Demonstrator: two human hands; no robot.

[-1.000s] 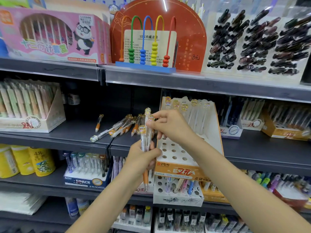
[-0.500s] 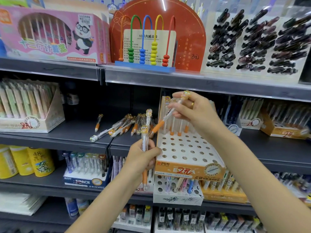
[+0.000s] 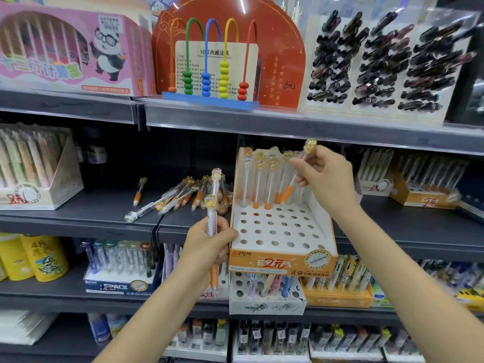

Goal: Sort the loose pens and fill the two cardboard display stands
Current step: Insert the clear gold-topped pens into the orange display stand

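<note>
The right hand (image 3: 323,176) pinches one pen (image 3: 297,174) over the back row of the orange stand (image 3: 282,260). The left hand (image 3: 207,244) grips more pens (image 3: 212,213). The tip could miss its hole and knock the standing pens (image 3: 258,179) over. The loose pile (image 3: 183,195) on the shelf (image 3: 78,216) is blurry, and I can't tell which stand is the second one.
</note>
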